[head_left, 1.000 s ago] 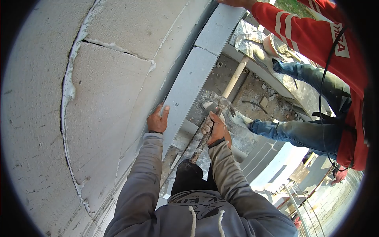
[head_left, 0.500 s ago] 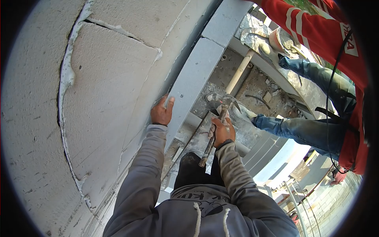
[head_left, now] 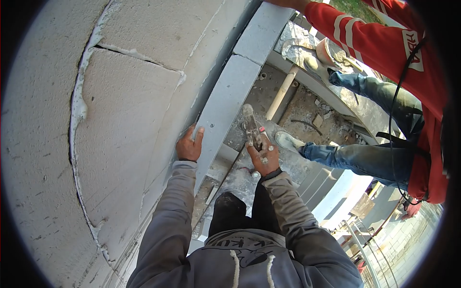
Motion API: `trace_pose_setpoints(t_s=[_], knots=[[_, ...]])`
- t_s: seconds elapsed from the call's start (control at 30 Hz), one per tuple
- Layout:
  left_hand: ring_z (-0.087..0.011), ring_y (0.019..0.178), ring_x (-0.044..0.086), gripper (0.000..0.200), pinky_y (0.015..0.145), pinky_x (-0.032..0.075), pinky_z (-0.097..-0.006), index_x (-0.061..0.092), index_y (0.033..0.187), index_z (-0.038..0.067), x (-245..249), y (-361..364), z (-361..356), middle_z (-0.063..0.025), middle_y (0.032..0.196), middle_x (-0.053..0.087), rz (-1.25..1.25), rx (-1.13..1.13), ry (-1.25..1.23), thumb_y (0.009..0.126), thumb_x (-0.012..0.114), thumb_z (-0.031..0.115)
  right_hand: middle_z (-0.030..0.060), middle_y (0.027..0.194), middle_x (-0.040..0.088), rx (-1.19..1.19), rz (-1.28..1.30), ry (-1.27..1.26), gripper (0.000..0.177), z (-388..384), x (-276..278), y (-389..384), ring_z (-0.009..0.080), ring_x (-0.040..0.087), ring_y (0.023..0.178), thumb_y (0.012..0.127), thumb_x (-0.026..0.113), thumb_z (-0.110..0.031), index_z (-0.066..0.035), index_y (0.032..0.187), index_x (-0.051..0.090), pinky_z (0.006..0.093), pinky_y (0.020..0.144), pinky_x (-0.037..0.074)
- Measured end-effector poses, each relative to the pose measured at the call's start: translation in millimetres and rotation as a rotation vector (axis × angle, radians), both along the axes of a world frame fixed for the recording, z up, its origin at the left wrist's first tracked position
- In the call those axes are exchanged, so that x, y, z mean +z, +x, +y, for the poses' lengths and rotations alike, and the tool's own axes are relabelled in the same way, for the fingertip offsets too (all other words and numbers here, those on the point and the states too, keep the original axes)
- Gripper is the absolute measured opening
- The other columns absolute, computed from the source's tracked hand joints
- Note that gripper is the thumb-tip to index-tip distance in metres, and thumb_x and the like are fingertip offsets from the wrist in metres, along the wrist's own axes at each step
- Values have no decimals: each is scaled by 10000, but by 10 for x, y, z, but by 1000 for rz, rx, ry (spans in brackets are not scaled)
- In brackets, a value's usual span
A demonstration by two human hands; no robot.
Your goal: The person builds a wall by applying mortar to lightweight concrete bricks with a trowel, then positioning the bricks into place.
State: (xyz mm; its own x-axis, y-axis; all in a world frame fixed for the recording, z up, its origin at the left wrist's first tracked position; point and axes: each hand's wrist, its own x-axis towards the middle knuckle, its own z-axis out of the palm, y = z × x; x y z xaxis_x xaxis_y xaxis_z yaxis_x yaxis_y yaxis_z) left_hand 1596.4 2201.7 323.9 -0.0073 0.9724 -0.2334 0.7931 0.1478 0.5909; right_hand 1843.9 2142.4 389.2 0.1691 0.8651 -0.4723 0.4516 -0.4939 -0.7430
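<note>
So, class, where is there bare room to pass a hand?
The grey block is bare between the left hand and the joint at its far end; I can't tell whether it's level. It's crowded around the right hand, with the tool it holds, the pole and a co-worker's boot nearby.

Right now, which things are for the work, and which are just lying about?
For the work:
left hand, touching the pale block
right hand, holding a dirty tool

Seemingly just lying about:
broken chunk
bent dark strip

left hand (head_left: 189, 146): thumb (head_left: 199, 134) spread apart | right hand (head_left: 264, 157): fingers (head_left: 265, 141) curled inward
</note>
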Motion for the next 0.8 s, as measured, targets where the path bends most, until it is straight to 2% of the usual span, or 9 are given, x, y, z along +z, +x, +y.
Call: trace_pose_setpoints(t_s=[0.03,0.13,0.3,0.37,0.47,0.53,0.6,0.73,0.8], knots=[[-350,863,642,481,732,507,-404,613,1107,53,-2,10,9,-201,937,656,-1,-1,2,887,496,466,169,690,600,-12,42,327,274,103,91,-34,329,613,631,819,628,-273,-31,921,549,383,557,465],[-351,865,642,484,735,506,-404,619,1099,49,2,0,-1,-210,938,653,24,6,-25,885,501,466,161,684,602,165,-32,379,321,296,153,-53,341,605,614,825,633,-332,-32,896,541,396,541,461],[-352,870,642,483,746,505,-402,624,1092,31,-59,-25,-13,-224,941,649,14,17,6,874,528,451,168,619,584,323,-11,363,395,451,180,-149,352,604,594,865,568,-414,-20,883,548,410,530,461],[-353,869,643,483,745,506,-401,625,1092,31,-10,-3,3,-224,940,649,8,23,-9,873,530,451,183,570,561,276,-143,238,427,467,-91,-208,361,601,575,889,525,-425,0,871,548,419,523,461],[-354,862,643,489,740,506,-400,627,1090,31,33,41,54,-223,937,650,19,20,0,870,528,457,188,540,546,154,-60,199,441,513,53,-254,366,602,566,897,510,-425,15,872,538,427,517,460],[-354,857,644,494,736,507,-400,628,1089,32,32,8,-5,-222,934,651,42,17,-1,870,525,462,193,564,557,194,23,206,432,423,49,-294,369,604,584,894,516,-421,11,894,536,432,520,460],[-356,852,643,507,732,507,-401,626,1094,33,17,9,5,-222,929,651,19,21,-12,868,521,474,206,583,565,164,107,411,439,317,33,-394,383,601,598,896,511,-420,17,924,537,433,533,462],[-360,843,644,506,726,508,-404,624,1102,42,23,20,5,-221,918,653,12,24,-36,865,525,478,208,683,602,240,-100,104,363,428,-29,-483,395,604,630,885,547,-371,-11,933,543,436,554,467],[-358,829,646,504,716,508,-408,624,1107,57,-4,3,8,-220,903,654,56,2,39,860,528,486,200,720,615,221,-54,58,350,377,-2,-442,382,609,632,862,578,-358,-20,948,547,442,559,469]])
